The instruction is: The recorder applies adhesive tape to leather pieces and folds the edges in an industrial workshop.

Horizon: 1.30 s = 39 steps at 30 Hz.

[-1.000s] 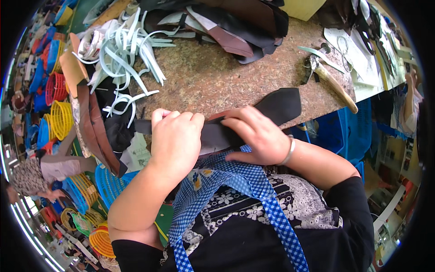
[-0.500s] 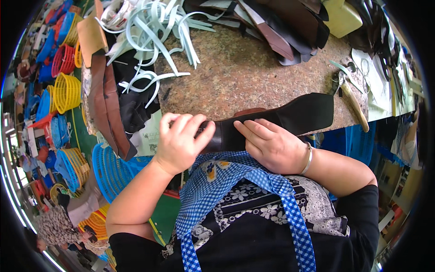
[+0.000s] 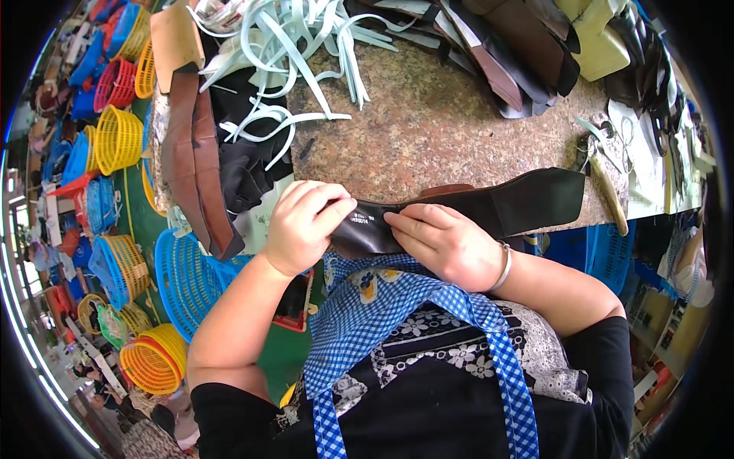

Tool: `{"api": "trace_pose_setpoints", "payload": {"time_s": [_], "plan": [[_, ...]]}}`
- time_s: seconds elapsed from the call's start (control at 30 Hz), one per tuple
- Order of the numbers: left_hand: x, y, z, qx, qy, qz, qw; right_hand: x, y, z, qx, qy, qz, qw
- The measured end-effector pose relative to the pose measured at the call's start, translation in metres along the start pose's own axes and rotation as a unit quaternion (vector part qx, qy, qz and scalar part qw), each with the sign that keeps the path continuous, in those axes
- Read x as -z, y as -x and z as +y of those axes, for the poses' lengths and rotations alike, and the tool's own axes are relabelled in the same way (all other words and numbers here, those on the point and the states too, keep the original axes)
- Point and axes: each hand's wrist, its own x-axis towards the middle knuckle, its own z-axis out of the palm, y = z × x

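Note:
A long black leather piece point(image 3: 535, 203) with a flared right end stretches along the near edge of the stone-patterned worktop point(image 3: 451, 122). My left hand point(image 3: 300, 229) grips its left end, fingers bent over the edge. Pressed together, the fingers of my right hand point(image 3: 447, 243) lie over the middle of the leather, with the thumb hidden. Small pale print shows on the shiny part between my hands. A bit of brown leather point(image 3: 447, 188) peeks out behind the piece's far edge.
Pale blue strips point(image 3: 294, 57) lie tangled at the back left, above brown leather pieces point(image 3: 191, 153). Stacked leather point(image 3: 508, 53) and a yellow block point(image 3: 600, 46) sit at the back right. A wooden-handled tool point(image 3: 609, 191) rests by the right edge. A blue basket point(image 3: 183, 287) stands lower left.
My left hand has turned a little, and more of the leather's shiny, printed left part shows. My right hand has shifted slightly towards me on the piece. The whole view has also shifted.

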Motion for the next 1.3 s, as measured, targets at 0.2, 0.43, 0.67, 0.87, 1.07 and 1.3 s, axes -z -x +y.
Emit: {"api": "trace_pose_setpoints", "payload": {"time_s": [0.2,0.43,0.67,0.87,1.07,1.3], "plan": [[0.006,0.007,-0.005,-0.130,-0.084,-0.012,0.988,0.004,-0.007,-0.005,0.006,0.066,-0.073,0.995],[0.030,0.009,0.000,-0.108,-0.160,-0.080,0.978,-0.001,-0.028,-0.009,0.008,0.160,-0.147,0.976],[0.005,0.025,0.045,-0.053,-0.035,-0.131,0.989,0.000,-0.018,-0.008,-0.017,0.080,-0.141,0.987],[-0.017,0.014,0.066,0.062,-0.010,-0.084,0.994,0.039,0.044,-0.020,-0.051,0.103,-0.057,0.992],[-0.037,-0.033,0.090,-0.055,-0.029,-0.140,0.988,0.046,0.052,0.002,-0.148,-0.045,0.034,0.987],[-0.032,-0.048,0.095,-0.040,-0.021,-0.189,0.981,0.041,0.054,0.002,-0.160,-0.032,0.058,0.985]]}}
